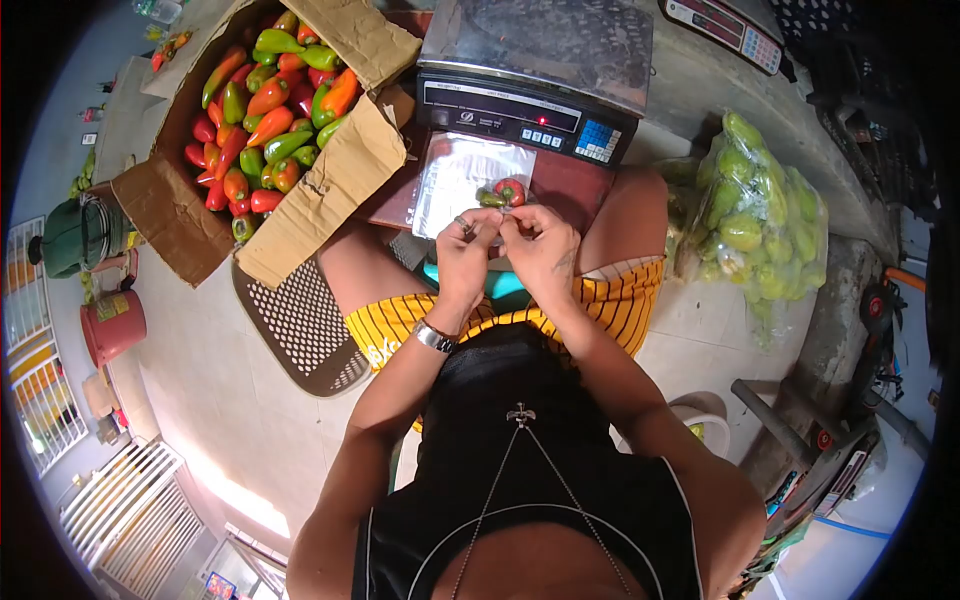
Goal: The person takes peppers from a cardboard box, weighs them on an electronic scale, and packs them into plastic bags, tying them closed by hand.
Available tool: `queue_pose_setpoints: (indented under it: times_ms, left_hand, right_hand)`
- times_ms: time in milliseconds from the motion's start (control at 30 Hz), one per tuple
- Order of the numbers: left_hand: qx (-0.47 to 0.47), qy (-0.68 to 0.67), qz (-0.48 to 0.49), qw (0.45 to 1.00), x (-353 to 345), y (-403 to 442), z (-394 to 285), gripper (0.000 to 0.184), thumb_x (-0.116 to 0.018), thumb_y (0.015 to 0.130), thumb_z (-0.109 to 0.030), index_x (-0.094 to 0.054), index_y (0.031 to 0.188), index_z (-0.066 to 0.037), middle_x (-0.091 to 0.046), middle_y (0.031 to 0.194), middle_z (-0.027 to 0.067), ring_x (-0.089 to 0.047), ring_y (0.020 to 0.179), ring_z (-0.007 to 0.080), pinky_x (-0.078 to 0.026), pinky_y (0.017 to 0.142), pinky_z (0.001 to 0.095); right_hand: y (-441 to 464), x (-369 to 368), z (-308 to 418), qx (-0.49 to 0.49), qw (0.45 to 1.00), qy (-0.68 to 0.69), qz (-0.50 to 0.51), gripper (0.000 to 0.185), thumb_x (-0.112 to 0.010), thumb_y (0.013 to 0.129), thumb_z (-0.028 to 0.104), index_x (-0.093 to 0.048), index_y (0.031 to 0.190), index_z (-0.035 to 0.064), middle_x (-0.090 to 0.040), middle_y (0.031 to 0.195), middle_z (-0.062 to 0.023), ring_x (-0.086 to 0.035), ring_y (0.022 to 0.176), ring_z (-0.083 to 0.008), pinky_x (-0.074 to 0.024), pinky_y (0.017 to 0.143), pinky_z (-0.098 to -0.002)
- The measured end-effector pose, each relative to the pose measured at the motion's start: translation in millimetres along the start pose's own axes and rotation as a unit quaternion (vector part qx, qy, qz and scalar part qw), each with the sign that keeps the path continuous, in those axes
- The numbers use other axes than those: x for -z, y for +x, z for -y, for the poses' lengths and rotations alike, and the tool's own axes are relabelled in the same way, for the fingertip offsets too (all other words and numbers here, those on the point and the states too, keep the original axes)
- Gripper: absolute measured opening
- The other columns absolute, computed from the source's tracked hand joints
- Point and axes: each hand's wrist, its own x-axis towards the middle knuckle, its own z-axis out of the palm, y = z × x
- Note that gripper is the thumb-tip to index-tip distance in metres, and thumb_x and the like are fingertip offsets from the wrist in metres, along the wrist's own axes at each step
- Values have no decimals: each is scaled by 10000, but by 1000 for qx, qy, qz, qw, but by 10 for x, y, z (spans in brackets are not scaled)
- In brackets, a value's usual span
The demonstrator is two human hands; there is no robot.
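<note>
Hemmed by a cardboard carton at left and a digital scale beyond, a reddish tabletop reaches toward a seated person's thighs above a tiled floor. Left hand and right hand pinch together on a small bag of peppers just past the fingers.

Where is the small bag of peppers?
In the head view, the small bag of peppers is at upper centre, its near end pinched by the left hand and right hand, just below the digital scale.
</note>
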Motion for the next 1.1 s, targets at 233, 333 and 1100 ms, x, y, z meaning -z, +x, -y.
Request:
queue_pose_setpoints:
  times_ms: [233, 333, 1100]
  left_hand:
    - [16, -30, 35, 999, 124, 31, 85, 212, -552, 1043, -164, -702, 1119, -34, -718, 1065, 43, -652, 931, 115, -536, 780, 288]
    - [22, -37, 50, 998, 84, 6, 9, 243, -547, 1032, -221, -697, 1106, -45, -691, 996, 33, -630, 920, 124, -510, 799, 294]
    - [162, 48, 58, 984, 175, 287, -93, 168, -784, 918, -213, -733, 829, -80, -658, 740, -24, -530, 621, 63, -400, 549, 229]
  right_hand:
    - [116, 24, 82, -50, 994, -81, 53, 207, -729, 809, 198, -706, 858, -2, -741, 803, -175, -737, 725, -343, -576, 701, -447]
    - [171, 29, 69, -26, 990, -125, 66, 236, -699, 814, 237, -690, 853, 4, -732, 785, -182, -733, 730, -365, -576, 706, -457]
    - [162, -38, -251, 164, 972, -158, 65, 195, -698, 824, 163, -574, 877, 22, -654, 827, -152, -668, 658, -366, -536, 628, -439]
